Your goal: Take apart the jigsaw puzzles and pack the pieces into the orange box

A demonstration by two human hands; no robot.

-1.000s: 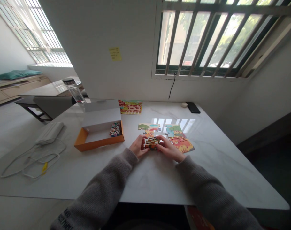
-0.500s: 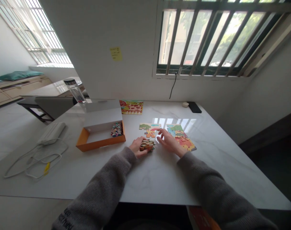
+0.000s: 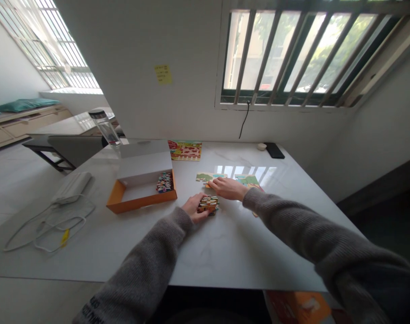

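Note:
My left hand [image 3: 193,208] is closed around a small stack of colourful puzzle pieces [image 3: 208,204] resting on the white marble table [image 3: 225,243]. My right hand [image 3: 227,188] reaches leftward across the table and lies on a joined strip of puzzle pieces [image 3: 206,177], its fingers bent down onto them; what lies under the fingertips is hidden. A second assembled patch of puzzle [image 3: 248,181] shows just behind my right wrist, partly covered by the sleeve.
An open orange box [image 3: 137,198] with a white lid holds another stack of pieces [image 3: 164,182] at the left. A picture card [image 3: 185,150], a dark phone [image 3: 274,150], a water bottle [image 3: 105,127] and a white adapter with coiled cable [image 3: 61,211] also lie about.
My right hand left the stack it shared with the left hand and moved forward and left onto the assembled strip. The left hand stayed on the stack.

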